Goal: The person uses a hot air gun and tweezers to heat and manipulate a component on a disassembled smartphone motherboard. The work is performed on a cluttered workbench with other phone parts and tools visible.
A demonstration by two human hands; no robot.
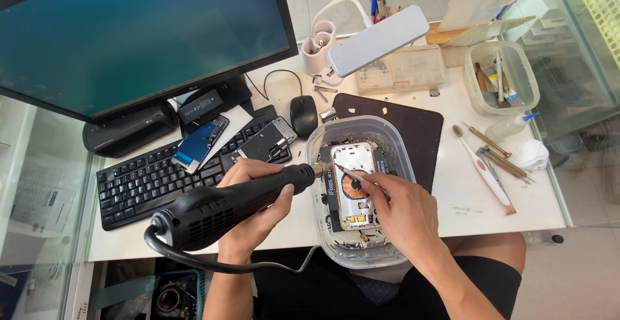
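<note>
My left hand [253,198] grips a black hot-air gun [223,207] with a cord, its metal nozzle pointing right at an opened phone [354,187] with a copper-coloured coil. The phone lies inside a clear plastic tub [391,140] at the desk's front edge. My right hand [402,211] holds thin metal tweezers [360,181], their tip touching the phone near the coil.
A black keyboard [139,187] with two phones [200,143] and a phone frame on it lies left. Behind are a monitor [139,32], mouse [303,114], white desk lamp [378,39] and dark mat [420,129]. Right: a toothbrush [483,171], small tools, a clear container [502,78].
</note>
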